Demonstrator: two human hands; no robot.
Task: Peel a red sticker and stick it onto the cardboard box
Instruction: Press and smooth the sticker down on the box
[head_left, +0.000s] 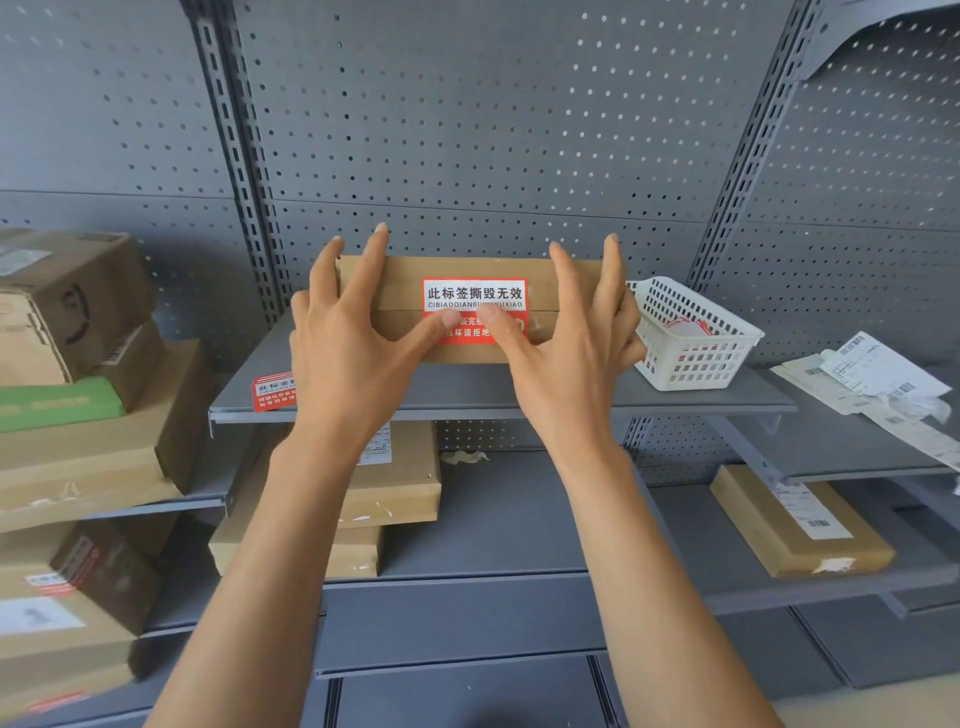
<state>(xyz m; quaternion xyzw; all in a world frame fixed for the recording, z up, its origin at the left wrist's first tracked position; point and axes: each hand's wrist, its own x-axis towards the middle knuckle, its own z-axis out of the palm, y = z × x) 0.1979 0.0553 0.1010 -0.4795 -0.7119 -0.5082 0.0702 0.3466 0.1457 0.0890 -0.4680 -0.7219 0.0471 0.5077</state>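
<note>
Your two hands, left hand (358, 343) and right hand (571, 348), are spread wide, with straight fingers laid over one flat brown cardboard box (400, 275). Both thumbs press the lower half of one red-and-white rectangular sticker (474, 296) on the box face turned toward you. The box rests on a grey metal shelf (519, 389). On that shelf, one small stack of red stickers (272, 392) lies to the left and one white slotted plastic basket (691, 338) stands to the right.

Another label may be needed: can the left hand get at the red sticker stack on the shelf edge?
Probably yes: the sticker stack lies in the open right beside the left hand, with nothing between them.
</note>
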